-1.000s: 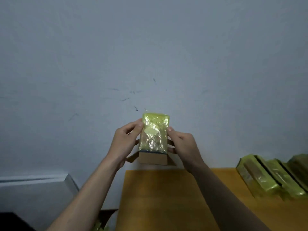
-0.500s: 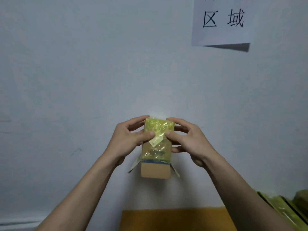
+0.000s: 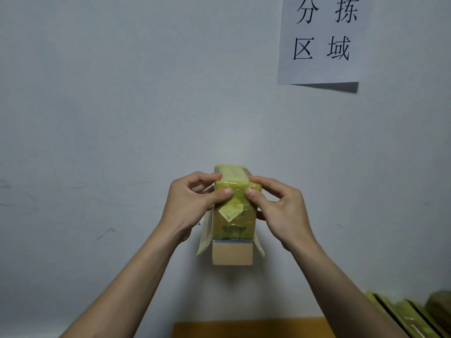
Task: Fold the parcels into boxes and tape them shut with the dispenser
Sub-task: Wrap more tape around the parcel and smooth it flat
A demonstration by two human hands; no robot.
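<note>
**Box raised before the wall, both hands pinching its taped upper end**

Compared with half a second earlier, the view has tilted upward: the wall sign now shows all four printed characters instead of only its lower row, and less of the worktop shows along the bottom edge. The box has tipped so that its top face, crossed by a pale strip of tape, is now visible. The thumbs have moved up to just below the top edge, and the loose tape tab now lies below them rather than between them.

The box is held upright in the air, well above the worktop and clear of it. Yellow film covers its upper part; the lower end is bare cardboard, with a side flap standing out on each side.

The left hand is closed on the box's upper left side, thumb pressed on the front face, fingers curled over the top corner. The right hand mirrors it on the upper right side, thumb on the front face beside the left thumb, the two tips near but apart.

Yellow-wrapped parcels lie at the worktop's right edge.
</note>
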